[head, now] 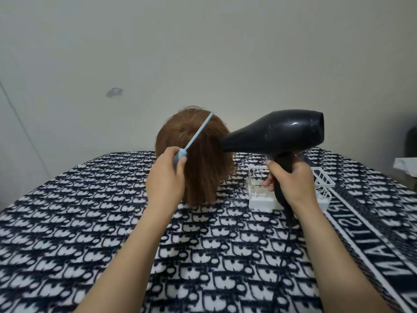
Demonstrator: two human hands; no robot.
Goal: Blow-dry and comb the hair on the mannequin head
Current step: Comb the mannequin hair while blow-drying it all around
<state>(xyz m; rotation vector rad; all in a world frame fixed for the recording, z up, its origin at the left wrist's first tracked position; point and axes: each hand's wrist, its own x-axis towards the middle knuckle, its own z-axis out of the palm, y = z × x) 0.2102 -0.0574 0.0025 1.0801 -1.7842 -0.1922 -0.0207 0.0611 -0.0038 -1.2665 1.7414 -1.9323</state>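
Brown mannequin hair [203, 159] sits between left hand [165, 179] gripping blue comb [198, 132] and right hand [291, 180] gripping dryer [277, 132]

Black-and-white patterned fleece blanket [67, 222] spread over the bench, large white lettering along its right border. White plastic slatted basket [261, 203] standing on it, right of centre. Behind, plain off-white wall [203, 53] with a small dark grey mark [114, 92] at left.

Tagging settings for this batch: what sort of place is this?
Likely a room at home, not a salon: the mannequin head stands on a black-and-white patterned blanket before a bare wall, a white plastic basket beside it.
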